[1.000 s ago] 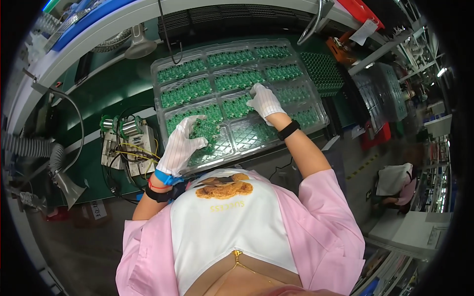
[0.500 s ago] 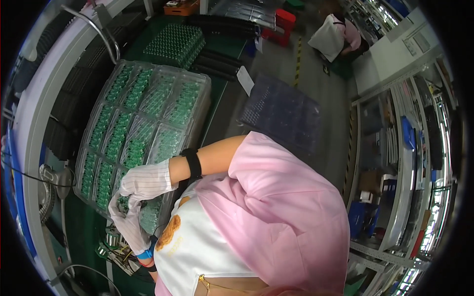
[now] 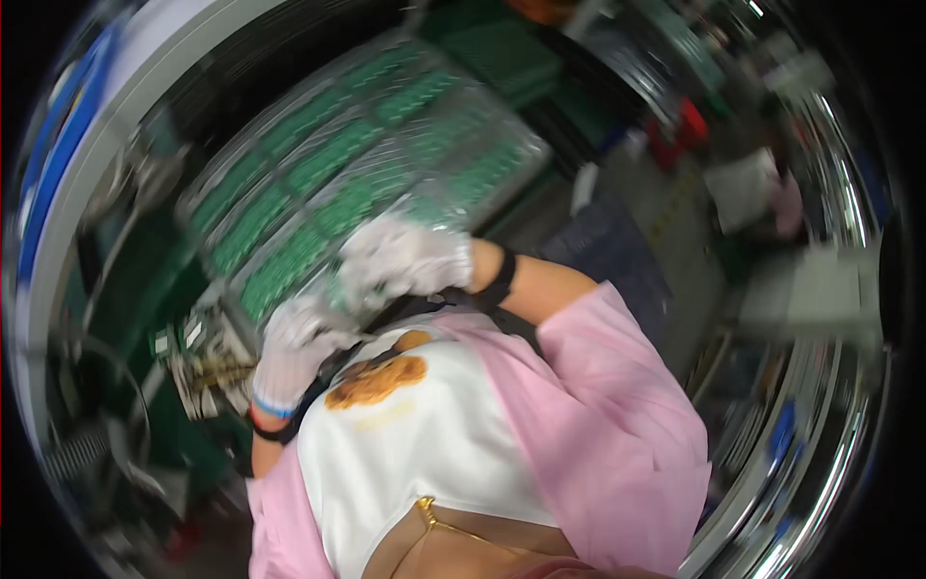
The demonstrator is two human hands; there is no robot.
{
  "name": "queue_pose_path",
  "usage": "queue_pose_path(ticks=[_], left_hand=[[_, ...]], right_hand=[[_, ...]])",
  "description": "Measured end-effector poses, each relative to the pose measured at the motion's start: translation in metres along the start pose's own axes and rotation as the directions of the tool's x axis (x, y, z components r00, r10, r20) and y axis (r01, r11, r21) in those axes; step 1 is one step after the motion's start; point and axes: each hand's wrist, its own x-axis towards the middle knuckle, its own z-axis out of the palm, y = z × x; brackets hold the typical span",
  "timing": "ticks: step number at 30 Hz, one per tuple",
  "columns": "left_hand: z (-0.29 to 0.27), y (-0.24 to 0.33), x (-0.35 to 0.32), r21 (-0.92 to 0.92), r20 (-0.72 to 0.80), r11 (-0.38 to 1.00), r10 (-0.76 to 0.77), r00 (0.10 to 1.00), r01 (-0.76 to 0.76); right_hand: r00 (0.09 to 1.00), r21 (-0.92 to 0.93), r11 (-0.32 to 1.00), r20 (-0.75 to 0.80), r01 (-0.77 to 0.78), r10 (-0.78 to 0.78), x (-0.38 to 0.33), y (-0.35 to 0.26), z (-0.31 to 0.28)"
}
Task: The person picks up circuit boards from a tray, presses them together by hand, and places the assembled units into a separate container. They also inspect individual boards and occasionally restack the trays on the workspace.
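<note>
The picture is blurred by head motion. A clear plastic tray (image 3: pixel 289 174) with rows of small green circuit boards (image 3: pixel 333 154) lies tilted on the green bench. My left hand (image 3: pixel 294 343), in a white glove with a blue cuff, is at the tray's near edge. My right hand (image 3: pixel 400 261), also gloved and with a black wrist strap, rests on the tray's near part beside it. Both hands seem to touch the tray or something small at its edge; the blur hides their grip.
A device with yellow wires (image 3: pixel 207 362) sits left of my left hand. A second green tray (image 3: pixel 506 58) lies at the back. A dark tray (image 3: pixel 608 241) is on the right. Another person in pink (image 3: pixel 772 193) is far right.
The view has swung round again and blurred. Both hands have come close together at the tray's near edge, close to my chest.
</note>
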Motion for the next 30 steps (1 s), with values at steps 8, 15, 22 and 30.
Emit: queue_pose_path(ticks=[8,15,22,30], left_hand=[[0.017,0.009,-0.016,-0.358,-0.158,0.703,-0.694,0.702,0.614],[0.018,0.007,-0.003,-0.447,-0.099,0.574,-0.794,0.600,0.686],[0.025,0.017,0.000,-0.650,0.022,0.427,-0.817,0.576,0.629],[0.036,0.018,0.035,-0.577,-0.096,0.519,-0.809,0.579,0.631]], right_hand=[[0.769,-0.684,0.660,-0.589,-0.311,-0.248,0.057,0.012,-0.101],[0.729,-0.809,0.262,-0.588,-0.526,-0.352,0.061,0.017,-0.106],[0.668,-0.832,0.283,-0.553,-0.477,-0.498,0.055,0.016,-0.079],[0.875,-0.860,0.439,0.018,0.261,-0.485,0.006,0.008,0.013]])
